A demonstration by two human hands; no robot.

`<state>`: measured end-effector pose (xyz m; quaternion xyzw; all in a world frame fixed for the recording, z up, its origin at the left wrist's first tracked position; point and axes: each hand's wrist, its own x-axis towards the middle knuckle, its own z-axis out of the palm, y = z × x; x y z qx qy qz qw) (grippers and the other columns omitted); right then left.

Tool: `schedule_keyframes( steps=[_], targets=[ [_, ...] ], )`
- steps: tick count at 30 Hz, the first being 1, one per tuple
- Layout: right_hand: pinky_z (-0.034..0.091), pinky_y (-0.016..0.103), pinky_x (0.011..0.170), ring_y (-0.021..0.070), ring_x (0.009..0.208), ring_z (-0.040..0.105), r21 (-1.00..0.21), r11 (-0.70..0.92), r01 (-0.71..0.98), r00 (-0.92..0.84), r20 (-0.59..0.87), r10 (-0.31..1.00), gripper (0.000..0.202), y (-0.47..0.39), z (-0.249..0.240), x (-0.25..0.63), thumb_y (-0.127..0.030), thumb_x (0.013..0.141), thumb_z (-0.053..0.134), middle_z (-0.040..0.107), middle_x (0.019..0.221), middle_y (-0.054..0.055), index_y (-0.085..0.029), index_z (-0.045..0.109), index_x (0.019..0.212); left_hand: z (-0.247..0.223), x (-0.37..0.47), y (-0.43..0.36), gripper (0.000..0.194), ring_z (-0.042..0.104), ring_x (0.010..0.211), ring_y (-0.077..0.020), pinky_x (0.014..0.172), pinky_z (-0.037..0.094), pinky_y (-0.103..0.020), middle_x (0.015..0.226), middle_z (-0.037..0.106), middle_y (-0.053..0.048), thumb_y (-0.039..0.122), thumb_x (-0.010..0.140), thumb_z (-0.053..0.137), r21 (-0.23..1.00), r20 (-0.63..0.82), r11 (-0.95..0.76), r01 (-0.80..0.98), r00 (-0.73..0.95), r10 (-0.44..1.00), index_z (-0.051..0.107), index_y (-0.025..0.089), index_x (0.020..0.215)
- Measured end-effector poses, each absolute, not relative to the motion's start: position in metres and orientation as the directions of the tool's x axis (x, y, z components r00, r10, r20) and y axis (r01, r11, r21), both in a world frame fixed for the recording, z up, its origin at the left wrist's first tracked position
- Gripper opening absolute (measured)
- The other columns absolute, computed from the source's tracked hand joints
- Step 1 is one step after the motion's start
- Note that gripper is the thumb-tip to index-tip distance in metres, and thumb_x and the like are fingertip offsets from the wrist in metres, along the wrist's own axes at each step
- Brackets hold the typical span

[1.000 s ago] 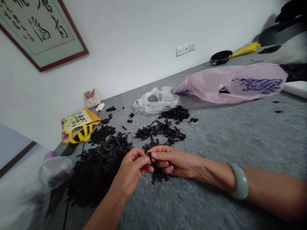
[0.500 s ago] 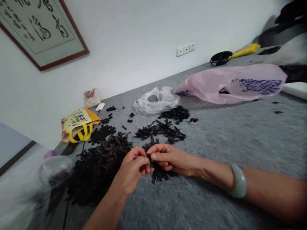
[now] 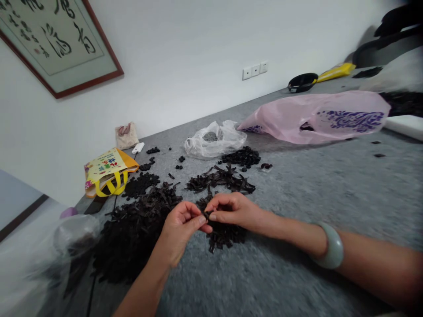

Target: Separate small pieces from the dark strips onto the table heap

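Note:
My left hand [image 3: 185, 224] and my right hand [image 3: 233, 212] meet fingertip to fingertip, both pinching a small black piece [image 3: 207, 214] that is partly covered by the fingers. Under and behind my right hand lies a small pile of black strips [image 3: 223, 240]. Another loose pile of dark strips [image 3: 224, 178] is farther back. To the left of my left hand spreads a large heap of black strips [image 3: 132, 233]. Small round black pieces [image 3: 243, 156] lie beyond, near a crumpled clear bag [image 3: 214, 140].
A pink plastic bag [image 3: 284, 119] lies on the grey surface [image 3: 313, 189] at the right. At the left are a yellow-handled bag [image 3: 105, 169], a white object [image 3: 138, 148] and clear plastic [image 3: 29, 259]. A black bowl [image 3: 302, 82] sits by the wall.
The fingers of my right hand have shifted their pinch on the small piece, and its lower fingers have curled in. The black piece shows more between the fingertips.

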<state>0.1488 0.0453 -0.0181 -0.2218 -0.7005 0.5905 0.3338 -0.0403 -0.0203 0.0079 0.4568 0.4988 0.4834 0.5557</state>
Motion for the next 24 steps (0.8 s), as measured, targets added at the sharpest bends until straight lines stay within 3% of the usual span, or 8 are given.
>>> schedule_keyframes(
  steps=[3, 19, 24],
  targets=[
    [0.04, 0.024, 0.06, 0.0117, 0.068, 0.052, -0.949, 0.315, 0.005, -0.681, 0.227, 0.696, 0.023, 0.0438, -0.0162, 0.1515, -0.038, 0.085, 0.073, 0.064, 0.076, 0.001, -0.017, 0.075, 0.093, 0.0059, -0.0424, -0.0188, 0.024, 0.07, 0.064, -0.0141, 0.068, 0.05, -0.025, 0.071, 0.068, 0.002, 0.026, 0.071, 0.081, 0.994, -0.101, 0.103, -0.04, 0.062, 0.993, 0.06, 0.017, 0.079],
    [0.042, 0.022, 0.058, 0.0115, 0.065, 0.054, -0.894, 0.446, 0.046, -0.658, 0.309, 0.687, 0.018, 0.0397, -0.0173, 0.1518, -0.031, 0.085, 0.069, 0.063, 0.075, 0.001, -0.015, 0.075, 0.091, 0.0041, -0.0468, -0.0187, 0.019, 0.067, 0.062, -0.0116, 0.064, 0.048, -0.023, 0.072, 0.064, 0.004, 0.024, 0.073, 0.077, 0.993, -0.104, 0.11, -0.037, 0.123, 0.987, 0.061, 0.018, 0.08],
    [0.044, 0.022, 0.061, 0.0125, 0.069, 0.06, -0.75, 0.656, 0.081, -0.652, 0.458, 0.604, 0.015, 0.0393, -0.0191, 0.1519, -0.026, 0.089, 0.067, 0.066, 0.079, 0.003, -0.015, 0.075, 0.094, 0.0058, -0.045, -0.0199, 0.016, 0.071, 0.068, -0.0153, 0.068, 0.048, -0.024, 0.07, 0.069, 0.001, 0.025, 0.073, 0.074, 0.988, -0.137, 0.131, 0.076, 0.08, 0.987, 0.061, 0.018, 0.079]
  ],
)
